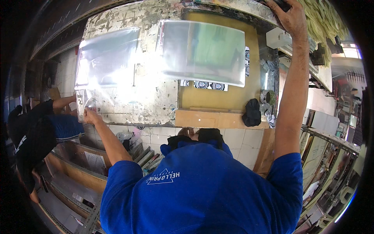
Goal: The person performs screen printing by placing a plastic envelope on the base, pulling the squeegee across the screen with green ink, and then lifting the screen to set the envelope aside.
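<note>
My left hand (91, 116) is at the table's front left corner, its fingers pinched on the edge of a clear plastic sheet (102, 98). Beyond it lies a stack of clear plastic sheets (107, 58), bright with glare. A second clear stack (202, 50) rests to the right, partly over a yellowish board (230, 97), with printed black-and-white round designs (210, 85) peeking out below it. My right arm stretches to the far right, where my right hand (290, 21) curls over something dark at the end of a paint-stained bar (241, 9).
A wooden strip (218, 118) runs along the table's front edge. A black cloth (252, 113) and an open tin (267, 96) stand at its right. Pale yellow strands (321, 23) hang at the far right. At left, another person (35, 124) bends near shelving (78, 167).
</note>
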